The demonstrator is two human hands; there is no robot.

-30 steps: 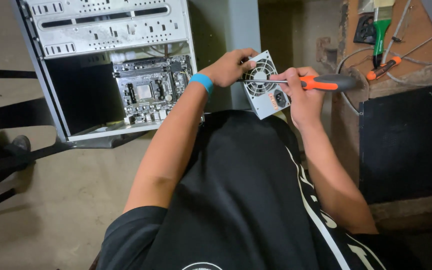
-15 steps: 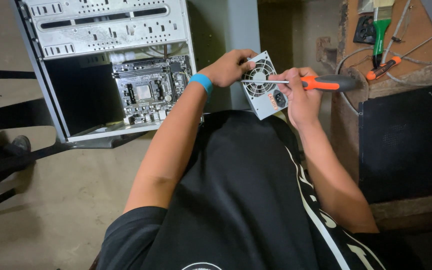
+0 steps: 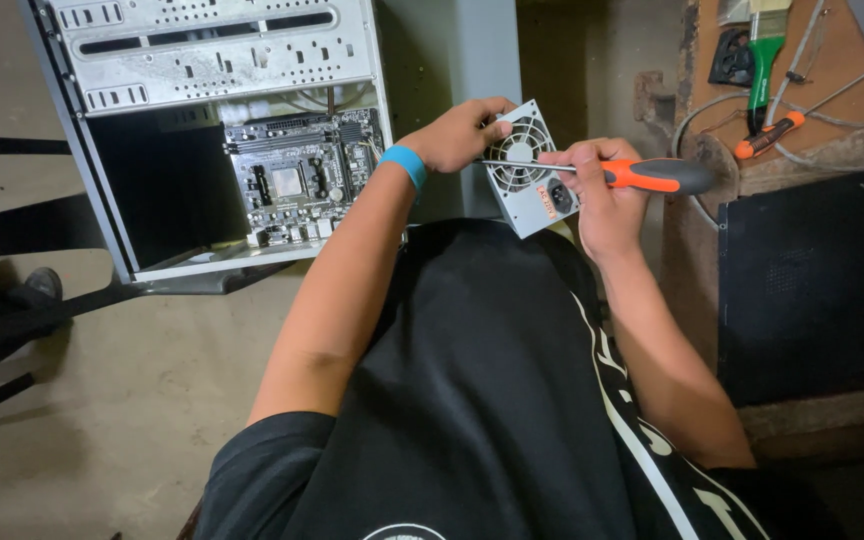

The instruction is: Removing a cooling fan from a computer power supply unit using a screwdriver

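A grey power supply box (image 3: 535, 200) with a round fan grille rests against my black shirt at chest height. My left hand (image 3: 457, 132), with a blue wristband on the wrist, grips the box's upper left corner. My right hand (image 3: 597, 190) holds a screwdriver (image 3: 642, 174) with an orange and black handle. Its shaft lies level across the fan grille, and the tip sits at the box's left edge near my left fingers.
An open computer case (image 3: 222, 60) lies on the concrete floor at the left, with a motherboard (image 3: 297, 180) inside. At the upper right a wooden board carries a green-handled paintbrush (image 3: 767, 50), a second orange screwdriver (image 3: 767, 135) and cables. A dark panel (image 3: 807, 280) stands at the right.
None of the hands, the box or the screwdriver has shifted noticeably; the view has held almost still.
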